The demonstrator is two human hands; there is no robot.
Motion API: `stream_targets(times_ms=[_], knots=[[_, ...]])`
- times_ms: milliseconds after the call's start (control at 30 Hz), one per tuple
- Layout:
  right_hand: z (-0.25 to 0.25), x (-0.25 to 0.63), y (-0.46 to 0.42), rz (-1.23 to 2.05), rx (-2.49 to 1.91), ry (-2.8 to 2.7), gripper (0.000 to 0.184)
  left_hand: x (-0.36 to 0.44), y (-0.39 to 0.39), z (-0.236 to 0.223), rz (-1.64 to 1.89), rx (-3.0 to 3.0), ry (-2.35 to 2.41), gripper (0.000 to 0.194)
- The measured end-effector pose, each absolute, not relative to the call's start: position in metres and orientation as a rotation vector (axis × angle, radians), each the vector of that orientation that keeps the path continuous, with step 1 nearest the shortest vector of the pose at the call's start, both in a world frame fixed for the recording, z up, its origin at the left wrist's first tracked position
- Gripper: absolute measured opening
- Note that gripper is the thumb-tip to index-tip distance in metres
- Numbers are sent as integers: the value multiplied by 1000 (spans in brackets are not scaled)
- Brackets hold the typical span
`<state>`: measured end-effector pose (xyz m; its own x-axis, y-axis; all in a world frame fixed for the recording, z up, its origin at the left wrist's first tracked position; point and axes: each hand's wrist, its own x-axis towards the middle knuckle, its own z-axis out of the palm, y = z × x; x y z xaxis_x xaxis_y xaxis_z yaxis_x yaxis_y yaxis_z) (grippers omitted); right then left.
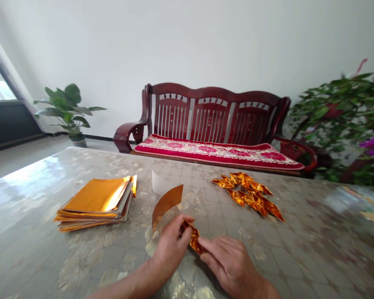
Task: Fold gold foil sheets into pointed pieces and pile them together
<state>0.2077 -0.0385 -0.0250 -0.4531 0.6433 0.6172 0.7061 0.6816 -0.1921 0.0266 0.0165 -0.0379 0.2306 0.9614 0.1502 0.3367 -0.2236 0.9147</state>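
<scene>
A small folded piece of shiny gold foil paper is held between my two hands, just above the table. My left hand pinches its upper left end with thumb and fingers. At the lower right end, the thumb and index finger of my right hand close on the same piece. Just beyond my left hand a curved gold foil sheet stands on the table. To the left lies a stack of flat gold foil sheets. Several folded, pointed gold foil pieces lie in a loose pile at the right.
A patterned, glossy cover lies over the table. A clear plastic bag rests near its right side. Behind the table stands a dark red wooden bench with a red floral cushion. Potted plants flank the bench.
</scene>
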Motion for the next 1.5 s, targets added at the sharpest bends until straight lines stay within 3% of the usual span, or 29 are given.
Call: stream_targets(times_ms=[167,500,1067,1500], knots=[[-17,202,-35,-74,-1141,-2039,13,23,13,-39,1000,1874,1154,31],[-7,186,-30,283,-1325,-1905,19,22,4,-32,856,2082,1076,37],[-35,170,-24,117,-1345,-1679,18,20,8,-38,1052,1899,1206,5],[-35,170,-26,77,-1314,-1686,19,17,9,-29,971,1983,1262,13]])
